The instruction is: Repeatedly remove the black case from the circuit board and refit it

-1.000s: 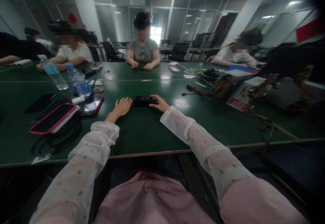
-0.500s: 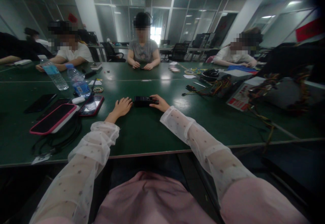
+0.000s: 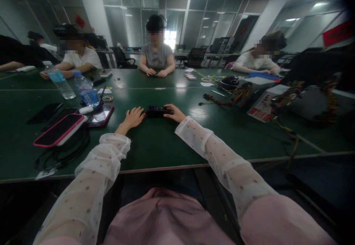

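A small black box-shaped object (image 3: pixel 155 111) lies on the green table (image 3: pixel 163 145) in front of me; its exact kind does not show. My right hand (image 3: pixel 174 113) grips its right end, with the thumb on the near side and the fingers over the far side. Just left of the object, my left hand (image 3: pixel 134 117) rests palm down on the table with its fingers apart. Those fingertips come close to the object's left end; whether they touch it I cannot tell.
To the left lie a pink-rimmed phone (image 3: pixel 59 130), a lit phone (image 3: pixel 100 116), a black cable (image 3: pixel 69 156) and two water bottles (image 3: pixel 87 91). Wire bundles (image 3: pixel 241 93) and metal boxes (image 3: pixel 262 106) crowd the right. Several people sit across the table.
Both hands and the black object stay practically where they were. Only a tiny shift of the view shows.
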`<state>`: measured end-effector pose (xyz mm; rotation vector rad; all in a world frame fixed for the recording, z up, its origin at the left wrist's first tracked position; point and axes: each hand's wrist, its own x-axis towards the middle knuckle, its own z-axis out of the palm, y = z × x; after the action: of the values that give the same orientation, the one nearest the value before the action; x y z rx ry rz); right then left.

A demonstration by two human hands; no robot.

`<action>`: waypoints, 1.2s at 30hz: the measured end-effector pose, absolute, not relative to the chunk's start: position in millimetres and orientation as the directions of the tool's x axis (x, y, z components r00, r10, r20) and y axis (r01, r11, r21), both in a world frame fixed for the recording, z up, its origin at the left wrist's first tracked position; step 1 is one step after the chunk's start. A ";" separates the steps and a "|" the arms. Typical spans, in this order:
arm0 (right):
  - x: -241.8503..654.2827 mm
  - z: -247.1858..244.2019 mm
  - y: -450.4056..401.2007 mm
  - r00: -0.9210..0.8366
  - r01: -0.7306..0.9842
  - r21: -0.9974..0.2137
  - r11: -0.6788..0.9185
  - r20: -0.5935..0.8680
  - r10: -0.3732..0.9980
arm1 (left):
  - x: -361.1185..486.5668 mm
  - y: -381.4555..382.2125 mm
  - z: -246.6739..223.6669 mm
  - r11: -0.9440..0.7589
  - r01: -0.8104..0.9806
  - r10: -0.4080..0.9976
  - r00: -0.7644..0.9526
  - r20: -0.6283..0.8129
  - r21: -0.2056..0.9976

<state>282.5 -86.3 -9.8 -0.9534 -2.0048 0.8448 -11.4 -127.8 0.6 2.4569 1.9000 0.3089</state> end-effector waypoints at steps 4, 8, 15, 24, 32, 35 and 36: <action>282.0 -6.5 -88.3 -0.446 0.335 -0.801 0.496 0.329 0.833 | -11.0 -128.3 1.0 -0.253 0.958 0.963 0.235 0.135 0.136; 282.7 -5.0 -89.6 -0.450 0.350 -0.797 0.492 0.318 0.835 | -10.0 -129.4 2.1 -0.249 0.960 0.963 0.232 0.136 0.126; 284.4 -5.3 -88.9 -0.467 0.341 -0.801 0.492 0.310 0.828 | -11.1 -128.9 1.3 -0.252 0.960 0.963 0.236 0.130 0.122; 282.3 -5.8 -90.8 -0.439 0.343 -0.808 0.479 0.313 0.842 | -11.6 -127.9 1.2 -0.253 0.960 0.964 0.241 0.114 0.118; 283.3 -13.4 -84.9 -0.424 0.355 -0.788 0.503 0.344 0.838 | -12.6 -126.8 -1.3 -0.267 0.956 0.959 0.253 0.125 0.118; 282.5 -12.2 -86.1 -0.413 0.343 -0.790 0.508 0.359 0.837 | -12.6 -125.5 -2.4 -0.255 0.961 0.963 0.242 0.117 0.109; 282.2 -11.5 -86.7 -0.409 0.339 -0.793 0.507 0.361 0.838 | -12.5 -125.2 -2.5 -0.251 0.962 0.964 0.239 0.116 0.105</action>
<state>282.2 -86.7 -11.5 -0.9643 -1.9727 0.8153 -12.5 -125.2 -2.5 2.4639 1.9152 0.2447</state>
